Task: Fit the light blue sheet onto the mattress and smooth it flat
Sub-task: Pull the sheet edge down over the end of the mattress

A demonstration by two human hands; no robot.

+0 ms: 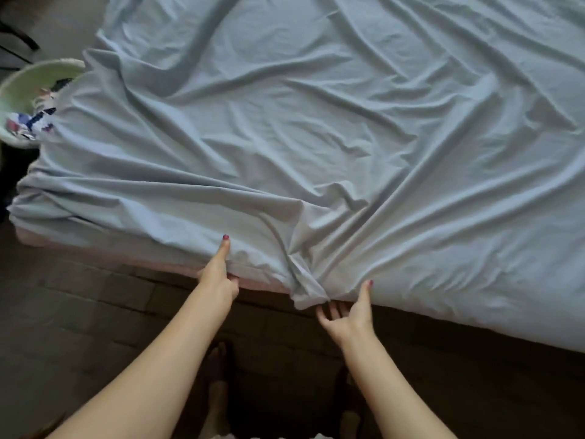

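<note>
The light blue sheet [316, 128] lies spread over the mattress, heavily wrinkled, with folds running toward a bunched point at the near edge. A strip of pink mattress [104, 253] shows bare under the sheet's near left edge. My left hand [220, 274] pinches the sheet's hem at the near edge, thumb on top and fingers curled under. My right hand [349, 308] is at the bunched hem just to the right, thumb pressed on the sheet, fingers spread below the edge and barely touching the cloth.
A pale round basket [22, 90] holding patterned fabric stands by the bed's left corner. Dark floor [95, 327] runs along the near side, and my bare feet [218, 375] stand close to the bed. The sheet hangs over the edge at the right.
</note>
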